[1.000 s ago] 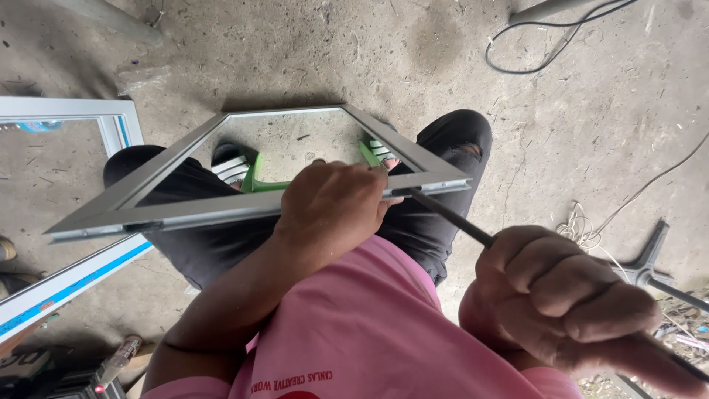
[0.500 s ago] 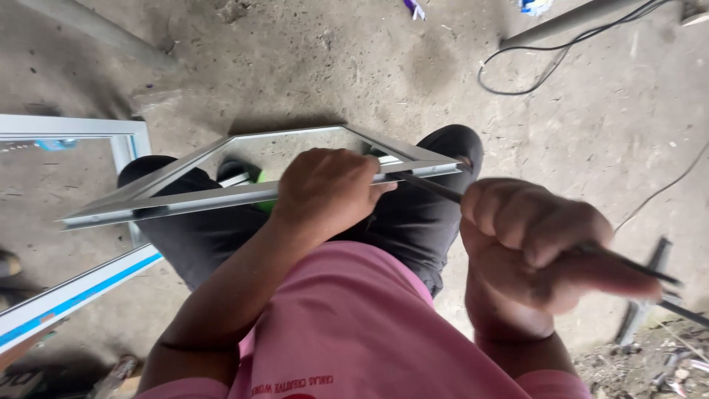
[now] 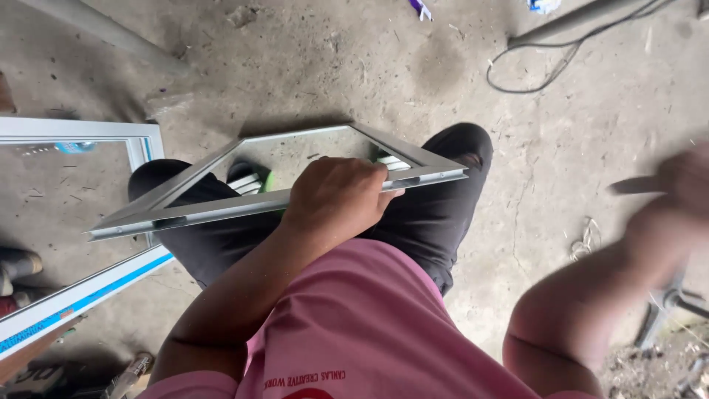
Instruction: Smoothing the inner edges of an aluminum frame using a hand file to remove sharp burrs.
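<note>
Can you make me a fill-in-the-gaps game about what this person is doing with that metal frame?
1. The left hand grips the near bar of the silver metal ____.
2. The right hand looks ____ in the picture, so what it holds is hard to tell.
3. The person wears a ____ shirt.
4. A black cable lies on the grey ____.

Missing words: frame; blurred; pink; floor

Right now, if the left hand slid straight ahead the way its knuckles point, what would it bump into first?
The left hand already grips the near rail of the metal frame. Pushed onward, it would probably meet the frame's far rail, though depth is hard to judge.
</note>
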